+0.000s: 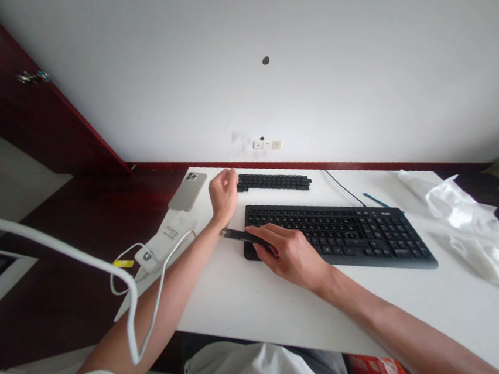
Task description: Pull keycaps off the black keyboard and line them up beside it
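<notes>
My right hand [291,256] rests at the near left corner of a black computer keyboard [342,234] and grips a flat black bar [239,235], which sticks out to the left past the keyboard. My left hand [222,196] is raised on its wrist with the fingers curled, next to a row of black keys [273,183] lying behind the keyboard. Whether it holds anything small cannot be seen. A titanium-coloured smartphone [187,191] lies face down left of that hand, near the edge of the white table [264,306].
A white charger [164,243] with a white cable [131,311] lies at the table's left edge, and the cable crosses close to the camera. Crumpled white plastic [467,220] lies to the right. A blue pen [376,200] and the keyboard's black cable lie behind the keyboard.
</notes>
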The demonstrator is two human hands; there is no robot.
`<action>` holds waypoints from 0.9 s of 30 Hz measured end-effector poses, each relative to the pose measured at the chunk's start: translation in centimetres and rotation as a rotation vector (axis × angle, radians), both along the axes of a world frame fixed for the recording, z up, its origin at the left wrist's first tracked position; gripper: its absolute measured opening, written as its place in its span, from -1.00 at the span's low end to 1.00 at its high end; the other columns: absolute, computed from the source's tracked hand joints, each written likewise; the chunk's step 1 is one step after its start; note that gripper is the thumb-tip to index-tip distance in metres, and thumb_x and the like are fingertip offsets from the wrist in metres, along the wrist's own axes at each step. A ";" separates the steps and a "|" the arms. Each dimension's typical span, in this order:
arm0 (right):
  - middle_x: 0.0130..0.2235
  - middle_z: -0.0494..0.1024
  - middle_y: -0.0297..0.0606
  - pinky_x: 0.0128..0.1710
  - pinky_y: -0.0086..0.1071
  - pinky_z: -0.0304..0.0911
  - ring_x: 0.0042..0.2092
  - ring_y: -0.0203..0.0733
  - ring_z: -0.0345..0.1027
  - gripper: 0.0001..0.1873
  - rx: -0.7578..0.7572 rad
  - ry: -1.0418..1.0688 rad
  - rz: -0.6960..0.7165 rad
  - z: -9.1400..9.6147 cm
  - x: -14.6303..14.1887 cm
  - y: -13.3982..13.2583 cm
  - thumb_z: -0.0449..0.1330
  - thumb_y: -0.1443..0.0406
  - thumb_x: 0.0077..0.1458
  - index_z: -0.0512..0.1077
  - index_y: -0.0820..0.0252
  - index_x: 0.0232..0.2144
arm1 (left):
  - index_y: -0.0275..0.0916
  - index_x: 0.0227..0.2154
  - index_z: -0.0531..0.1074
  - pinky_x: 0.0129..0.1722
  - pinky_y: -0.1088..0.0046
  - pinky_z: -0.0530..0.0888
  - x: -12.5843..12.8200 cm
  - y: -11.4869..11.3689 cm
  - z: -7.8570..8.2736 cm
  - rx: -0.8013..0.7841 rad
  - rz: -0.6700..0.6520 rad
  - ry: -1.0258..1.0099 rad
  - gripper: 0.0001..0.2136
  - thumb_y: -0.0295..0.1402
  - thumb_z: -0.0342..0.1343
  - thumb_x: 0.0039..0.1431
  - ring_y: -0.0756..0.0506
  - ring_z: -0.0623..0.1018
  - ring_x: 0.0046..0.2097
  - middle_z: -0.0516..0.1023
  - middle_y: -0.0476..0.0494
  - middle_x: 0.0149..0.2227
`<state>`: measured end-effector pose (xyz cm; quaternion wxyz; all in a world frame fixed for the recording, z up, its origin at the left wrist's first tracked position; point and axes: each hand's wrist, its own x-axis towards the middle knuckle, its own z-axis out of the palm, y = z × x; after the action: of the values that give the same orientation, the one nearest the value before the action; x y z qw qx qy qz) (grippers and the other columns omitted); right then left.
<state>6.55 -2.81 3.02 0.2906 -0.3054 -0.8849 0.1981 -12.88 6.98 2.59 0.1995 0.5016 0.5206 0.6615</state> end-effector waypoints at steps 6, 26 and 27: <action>-0.06 0.65 -0.21 -0.41 -0.40 0.40 -0.43 -0.30 0.47 -0.59 -0.006 -0.020 -0.108 0.1 0.0 0.0 0.17 0.36 0.34 0.48 0.13 0.20 | -0.19 -0.60 0.23 -0.46 0.45 0.16 -0.3 0.6 -0.5 -0.019 0.009 -0.077 -0.68 -0.33 0.06 0.29 0.01 0.21 -0.50 0.22 0.05 -0.59; 0.09 0.60 -0.11 -0.12 -0.28 0.57 -0.05 -0.11 0.62 -0.56 0.118 -0.065 0.125 -0.9 -0.5 -0.2 0.11 0.38 0.40 0.41 0.11 0.27 | -0.19 -0.60 0.18 -0.49 0.43 0.08 -0.2 0.7 -0.8 -0.060 0.026 -0.108 -0.70 -0.33 0.06 0.24 0.02 0.13 -0.52 0.11 0.08 -0.59; 0.09 0.60 -0.10 -0.11 -0.28 0.58 -0.04 -0.11 0.62 -0.56 0.116 -0.065 0.119 -0.9 -0.4 -0.2 0.11 0.38 0.40 0.41 0.11 0.28 | -0.19 -0.60 0.18 -0.49 0.43 0.08 -0.1 0.6 -0.8 -0.063 0.029 -0.105 -0.69 -0.32 0.06 0.24 0.02 0.13 -0.52 0.11 0.08 -0.60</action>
<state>6.10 -2.98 2.13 0.2665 -0.2410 -0.9205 0.1533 -13.01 7.59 1.79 0.2327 0.4523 0.5373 0.6728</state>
